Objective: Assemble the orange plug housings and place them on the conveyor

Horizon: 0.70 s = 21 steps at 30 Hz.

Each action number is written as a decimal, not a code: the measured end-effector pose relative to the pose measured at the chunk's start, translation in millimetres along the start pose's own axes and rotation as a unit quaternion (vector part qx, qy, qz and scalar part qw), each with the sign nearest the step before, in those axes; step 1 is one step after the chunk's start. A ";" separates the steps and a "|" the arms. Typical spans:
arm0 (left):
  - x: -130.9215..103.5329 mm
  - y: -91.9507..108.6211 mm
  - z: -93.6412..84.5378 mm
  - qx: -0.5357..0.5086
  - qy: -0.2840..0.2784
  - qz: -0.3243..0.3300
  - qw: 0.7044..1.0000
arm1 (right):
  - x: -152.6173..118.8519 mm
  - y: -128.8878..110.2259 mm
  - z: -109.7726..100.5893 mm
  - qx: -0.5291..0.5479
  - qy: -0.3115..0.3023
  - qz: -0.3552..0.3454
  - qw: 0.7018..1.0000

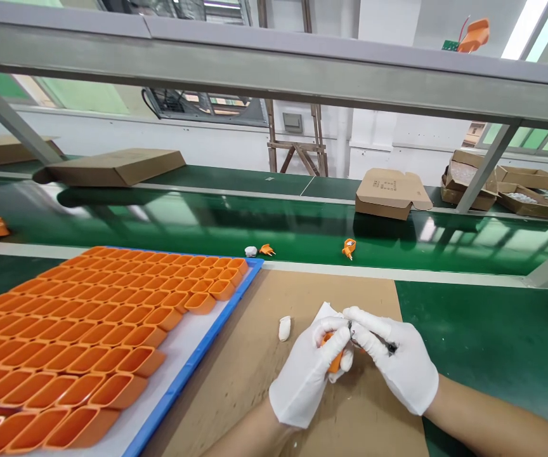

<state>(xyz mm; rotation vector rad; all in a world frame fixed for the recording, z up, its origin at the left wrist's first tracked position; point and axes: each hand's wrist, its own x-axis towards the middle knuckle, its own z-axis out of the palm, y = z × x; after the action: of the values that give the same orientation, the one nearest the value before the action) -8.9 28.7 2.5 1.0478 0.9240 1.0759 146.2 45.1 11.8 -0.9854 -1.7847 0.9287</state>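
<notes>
"Where's the orange part (333, 360)?"
"Left hand (305, 368), fingers curled snugly round it, just left of the right hand (397, 358)!"
"And the right?"
"Pinched on some dark item (391, 348), fingertips meeting the left's! The part's long axis? Hidden, can't tell."

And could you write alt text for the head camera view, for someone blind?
The white-gloved left hand holds a small orange part over brown cardboard, the gloved right hand close beside it. Left, a blue-edged tray carries rows of orange cups; beyond lies a glossy green surface.
</notes>
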 end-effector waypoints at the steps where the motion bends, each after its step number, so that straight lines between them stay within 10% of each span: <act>1: 0.0 0.5 0.1 0.002 -0.001 -0.001 1.000 | 0.7 -2.8 -2.0 -0.004 -0.013 0.015 1.000; 13: 2.7 -1.4 -0.5 0.015 0.018 0.000 1.000 | -4.5 2.0 -1.7 -0.058 -0.007 0.096 0.994; 21: -0.7 -4.7 1.0 -0.032 0.014 0.007 0.999 | -14.4 21.2 1.4 -0.153 -0.022 -0.224 0.962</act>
<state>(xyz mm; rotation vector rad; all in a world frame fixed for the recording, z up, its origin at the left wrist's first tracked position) -7.1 27.2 -1.7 0.9896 0.8992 1.1266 154.5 40.7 -12.1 -0.6973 -2.1117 0.4018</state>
